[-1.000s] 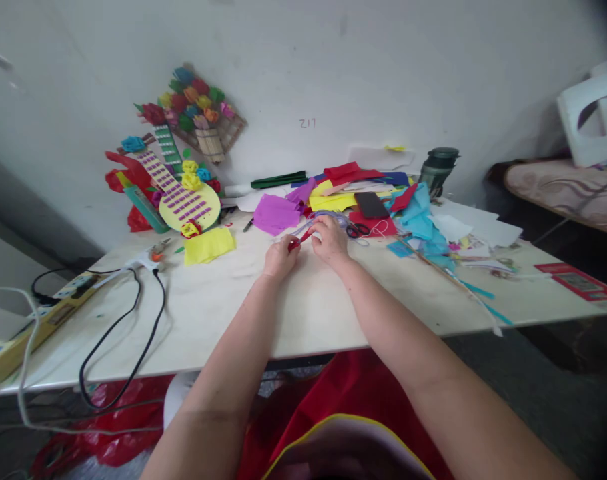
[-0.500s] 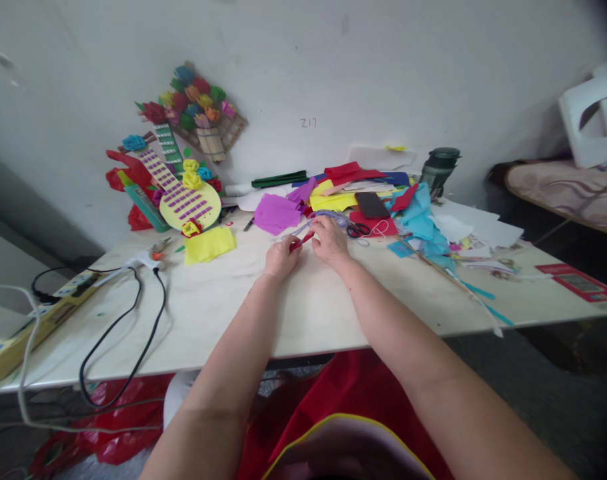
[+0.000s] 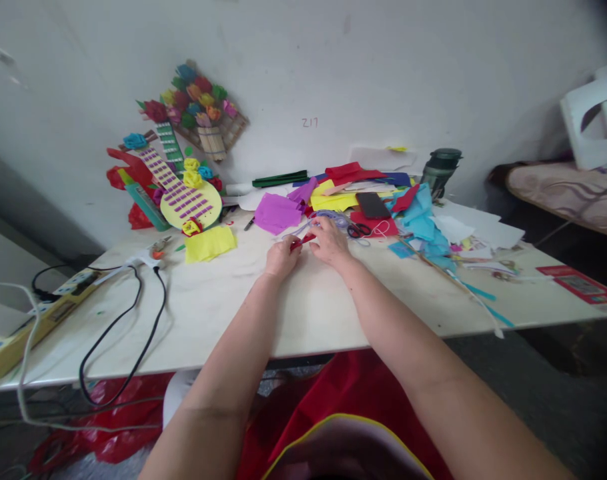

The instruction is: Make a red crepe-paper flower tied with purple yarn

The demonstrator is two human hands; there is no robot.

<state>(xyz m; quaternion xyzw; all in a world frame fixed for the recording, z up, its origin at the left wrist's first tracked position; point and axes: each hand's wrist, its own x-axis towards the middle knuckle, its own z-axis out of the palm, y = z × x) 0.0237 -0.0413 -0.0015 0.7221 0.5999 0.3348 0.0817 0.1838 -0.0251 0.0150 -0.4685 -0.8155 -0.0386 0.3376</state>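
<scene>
Head view: left hand point(image 3: 282, 259) and right hand point(image 3: 330, 241) pinch a thin red strip point(image 3: 302, 242).

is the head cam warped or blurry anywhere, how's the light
Head view: wide-angle bowing curves the table edge; top right corner vignetted dark; light soft, shadows faint; the red piece between left hand and right hand looks blurred.

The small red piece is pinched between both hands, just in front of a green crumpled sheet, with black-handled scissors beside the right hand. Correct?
One detail is off. The head view shows the left hand and right hand pinching the small red piece, with the black-handled scissors beside the right hand, but the crumpled sheet just beyond is purple, not green.
</scene>
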